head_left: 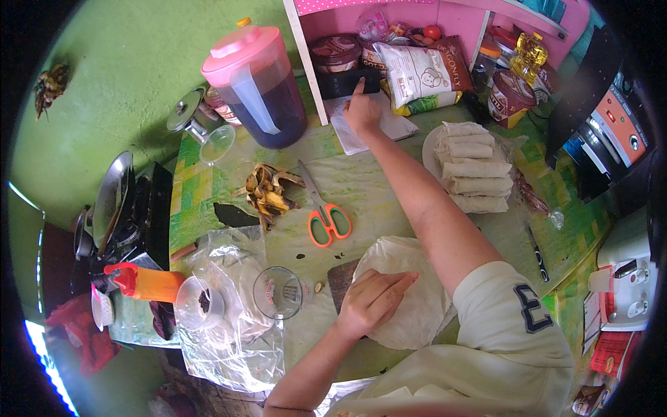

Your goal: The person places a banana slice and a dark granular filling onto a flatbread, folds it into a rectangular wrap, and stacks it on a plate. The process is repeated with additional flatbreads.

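On the green patterned worktop (208, 187), near its far edge: a clear jug with a pink lid and dark liquid (258, 87), with a steel-lidded pot (191, 118) just to its left. Nearer the middle, a heap of yellow-brown peelings (267, 189) and orange-handled scissors (323, 208) lying flat beside it. Closer in, a clear glass measuring cup (278, 292), a small clear cup (198, 302) and an orange squeeze bottle (146, 281) on crinkled plastic film. At far right, a white plate stacked with pale rolled wrappers (474, 167); behind it, snack bags and tubs in a pink shelf (417, 21).

Left hand (372, 299) resting flat, fingers together, grip unclenched, palm down on a thin round pale wrapper sheet (410, 299) spread over a dark cutting board (342, 278) at the near edge. Right hand (363, 111) stretched far across, forefinger pointing up and touching a black phone (347, 82) propped above a white notepad (368, 128); other fingers curled in, holding nothing.
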`<state>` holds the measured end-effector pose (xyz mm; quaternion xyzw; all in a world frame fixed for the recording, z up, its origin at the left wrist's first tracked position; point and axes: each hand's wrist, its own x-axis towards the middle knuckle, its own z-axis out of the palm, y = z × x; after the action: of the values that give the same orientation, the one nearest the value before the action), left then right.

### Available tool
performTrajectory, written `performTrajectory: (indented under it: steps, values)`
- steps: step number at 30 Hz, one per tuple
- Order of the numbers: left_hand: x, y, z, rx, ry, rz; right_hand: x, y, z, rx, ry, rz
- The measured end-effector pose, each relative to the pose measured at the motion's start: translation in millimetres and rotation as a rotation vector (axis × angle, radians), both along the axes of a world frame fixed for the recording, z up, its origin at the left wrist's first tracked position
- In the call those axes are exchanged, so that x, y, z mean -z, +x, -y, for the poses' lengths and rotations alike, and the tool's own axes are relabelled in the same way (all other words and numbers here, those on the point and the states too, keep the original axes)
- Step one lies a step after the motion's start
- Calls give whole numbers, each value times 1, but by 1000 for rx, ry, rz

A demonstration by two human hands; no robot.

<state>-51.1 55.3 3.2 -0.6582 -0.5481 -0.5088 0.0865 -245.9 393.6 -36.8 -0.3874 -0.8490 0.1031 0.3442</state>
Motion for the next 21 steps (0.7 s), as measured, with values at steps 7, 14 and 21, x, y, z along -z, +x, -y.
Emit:
performTrajectory:
  steps: [7, 14, 21]
  values:
    - [-1, 0, -1, 11, 1, -2, 0, -2, -3, 12, -14, 22]
    - [-1, 0, 1, -1, -2, -2, -4, 0, 5, 3, -38, 37]
    - [-1, -1, 0, 11, 1, -11, 1, -2, -1, 2, -21, 32]
